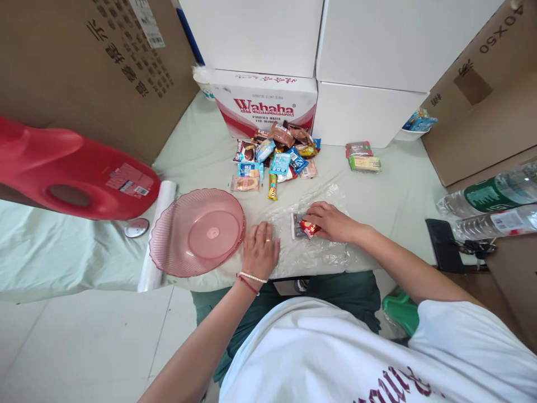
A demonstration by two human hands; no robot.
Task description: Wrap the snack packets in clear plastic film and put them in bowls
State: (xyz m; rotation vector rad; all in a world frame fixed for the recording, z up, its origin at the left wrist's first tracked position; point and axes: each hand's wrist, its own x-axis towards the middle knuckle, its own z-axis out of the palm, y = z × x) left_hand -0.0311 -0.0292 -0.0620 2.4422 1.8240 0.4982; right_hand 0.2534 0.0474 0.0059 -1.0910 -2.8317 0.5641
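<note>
My left hand (260,249) lies palm down at the near edge of a clear plastic bag (285,252), beside a pink scalloped plastic plate (174,249). Its fingers are stretched out and nothing shows in them. My right hand (332,222) rests over the bag, fingers curled on a small red snack packet (309,228). Under and beside that packet is a dark snack packet with a pale edge (296,226). Beyond both hands sits a pile of wrapped snacks (280,163) in blue, brown, yellow and pink packaging.
A Wahaha water carton (268,109) stands behind the pile. Two snack packets (364,157) lie to the right. At left are a white plastic roll (161,224), a red jug (75,173) and a round lid (136,228). Water bottles (499,193) and a black phone-like object (442,246) are at right.
</note>
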